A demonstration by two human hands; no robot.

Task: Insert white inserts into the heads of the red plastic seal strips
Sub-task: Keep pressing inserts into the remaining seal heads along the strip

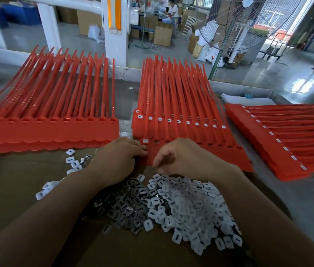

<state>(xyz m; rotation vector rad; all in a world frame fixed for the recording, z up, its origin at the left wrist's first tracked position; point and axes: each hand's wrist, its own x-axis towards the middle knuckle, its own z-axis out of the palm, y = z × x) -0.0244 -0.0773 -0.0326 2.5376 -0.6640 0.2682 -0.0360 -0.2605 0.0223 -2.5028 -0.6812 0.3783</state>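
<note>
Red seal strips (pixel 229 157) lie as a joined sheet just behind the heap of white inserts (pixel 188 201). Grey metal clips (pixel 121 207) mix into the heap's left side. Left hand (pixel 119 158) grips the sheet's corner, covering it; right hand (pixel 179 157) curls beside it, its pinch unreadable. One head shows white, its neighbours hollow.

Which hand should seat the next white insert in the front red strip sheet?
Right, probably. The right hand hangs directly above the pile of white plastic inserts and just below the empty second head; the left hand rests on the left edge of the red plastic strip sheet.
</note>
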